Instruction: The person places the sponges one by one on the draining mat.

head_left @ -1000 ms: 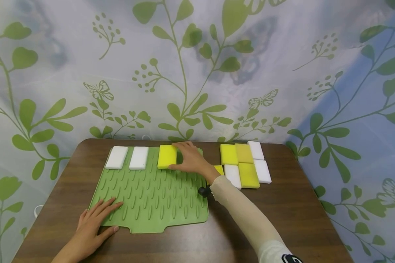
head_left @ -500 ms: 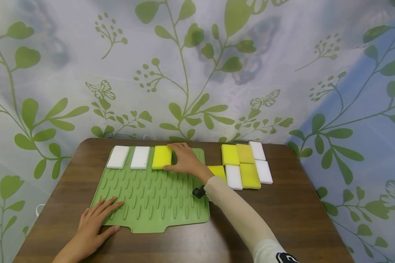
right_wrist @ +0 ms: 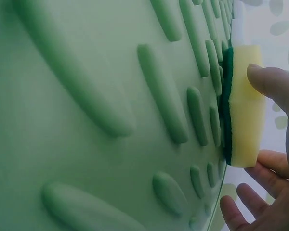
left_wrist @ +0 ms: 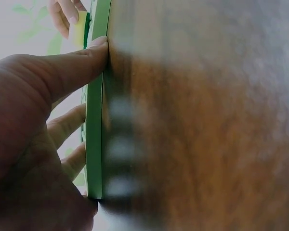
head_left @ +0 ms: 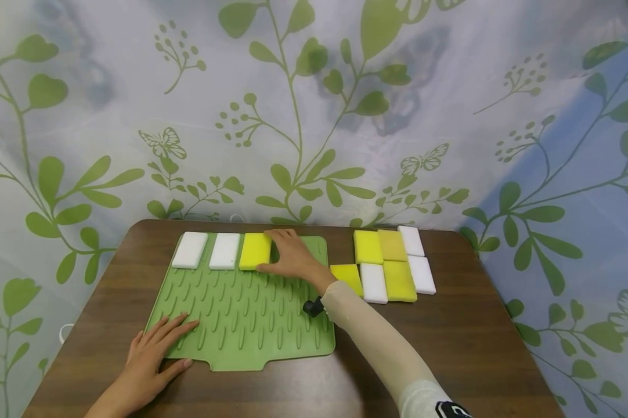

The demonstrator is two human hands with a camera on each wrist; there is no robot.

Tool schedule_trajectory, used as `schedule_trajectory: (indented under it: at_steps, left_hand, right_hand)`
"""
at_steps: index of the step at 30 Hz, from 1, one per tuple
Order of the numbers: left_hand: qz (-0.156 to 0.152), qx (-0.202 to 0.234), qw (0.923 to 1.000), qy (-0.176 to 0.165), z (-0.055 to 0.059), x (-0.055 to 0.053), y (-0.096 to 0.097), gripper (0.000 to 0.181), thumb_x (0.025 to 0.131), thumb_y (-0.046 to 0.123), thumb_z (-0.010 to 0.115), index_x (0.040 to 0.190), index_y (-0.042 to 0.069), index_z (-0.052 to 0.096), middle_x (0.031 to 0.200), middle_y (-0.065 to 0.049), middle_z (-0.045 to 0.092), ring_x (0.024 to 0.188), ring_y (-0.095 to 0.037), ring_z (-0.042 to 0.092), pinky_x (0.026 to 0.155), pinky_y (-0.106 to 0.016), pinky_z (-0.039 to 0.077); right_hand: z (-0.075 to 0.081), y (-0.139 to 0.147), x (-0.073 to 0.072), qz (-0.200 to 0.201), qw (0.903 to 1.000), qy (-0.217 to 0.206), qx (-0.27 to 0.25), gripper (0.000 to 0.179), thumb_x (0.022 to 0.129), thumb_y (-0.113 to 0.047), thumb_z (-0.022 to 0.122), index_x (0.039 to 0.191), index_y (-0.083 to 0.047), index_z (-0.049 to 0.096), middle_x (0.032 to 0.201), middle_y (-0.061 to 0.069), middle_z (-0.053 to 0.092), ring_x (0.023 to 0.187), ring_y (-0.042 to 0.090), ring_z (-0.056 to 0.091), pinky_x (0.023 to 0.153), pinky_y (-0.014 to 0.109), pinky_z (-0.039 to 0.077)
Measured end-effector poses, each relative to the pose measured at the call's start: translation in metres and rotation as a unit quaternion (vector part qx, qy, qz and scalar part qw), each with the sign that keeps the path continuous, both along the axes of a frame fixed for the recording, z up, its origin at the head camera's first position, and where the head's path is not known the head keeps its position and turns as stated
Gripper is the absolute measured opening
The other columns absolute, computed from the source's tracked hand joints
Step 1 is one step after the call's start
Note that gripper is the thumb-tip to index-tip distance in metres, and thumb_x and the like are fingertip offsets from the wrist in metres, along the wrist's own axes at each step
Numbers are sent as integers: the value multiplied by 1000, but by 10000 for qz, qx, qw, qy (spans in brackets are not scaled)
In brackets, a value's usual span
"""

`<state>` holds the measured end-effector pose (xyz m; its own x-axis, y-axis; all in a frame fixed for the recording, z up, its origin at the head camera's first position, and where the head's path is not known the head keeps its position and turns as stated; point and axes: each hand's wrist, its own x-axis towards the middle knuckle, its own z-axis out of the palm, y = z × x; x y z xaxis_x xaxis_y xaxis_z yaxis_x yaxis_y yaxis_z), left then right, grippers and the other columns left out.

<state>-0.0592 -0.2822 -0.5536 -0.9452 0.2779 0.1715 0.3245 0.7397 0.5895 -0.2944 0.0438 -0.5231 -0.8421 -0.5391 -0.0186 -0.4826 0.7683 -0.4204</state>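
My right hand [head_left: 292, 255] pinches a yellow sponge [head_left: 255, 252] between thumb and fingers, at the back of a ribbed green mat [head_left: 241, 360]. In the right wrist view the yellow sponge [right_wrist: 245, 106] has a dark green scouring layer underneath, turned to the mat. Left of it in the same row lie two white sponges, the nearer one [head_left: 224, 251] just beside it and the other [head_left: 190, 250] at the mat's back left corner. My left hand [head_left: 149, 360] rests with spread fingers on the mat's front left corner, thumb at the edge [left_wrist: 95, 144].
Right of the mat, several more yellow sponges [head_left: 399, 281] and white sponges [head_left: 422, 274] lie close together on the brown wooden table [head_left: 465, 348]. My right forearm passes in front of that group. A leaf-patterned cloth [head_left: 314, 116] hangs behind the table.
My right hand has slid leftward with the yellow sponge, narrowing the gap to the nearer white sponge. My left hand has stayed in place on the mat.
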Motion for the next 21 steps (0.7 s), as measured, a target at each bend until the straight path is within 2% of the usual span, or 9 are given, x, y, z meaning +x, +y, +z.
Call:
schedule_trajectory:
  at_steps: [11, 21]
  left_hand:
    - [19, -55, 10000, 27, 1, 1, 1, 72, 89, 25, 88, 155, 28, 58, 166, -11, 49, 146, -61, 37, 100, -87, 22]
    - [-9, -10, 10000, 12, -1, -1, 0, 73, 89, 25, 87, 156, 29, 57, 165, -18, 49, 147, -63, 36, 99, -90, 21]
  right_hand:
    - [-2, -1, -1, 50, 10000, -69, -20, 96, 94, -66, 74, 170, -23, 33, 174, 1, 37, 162, 31, 32, 128, 55, 39]
    - [-4, 1, -1, 91, 9999, -60, -99, 98, 93, -66, 75, 170, -22, 33, 175, 2, 36, 162, 33, 32, 128, 57, 39]
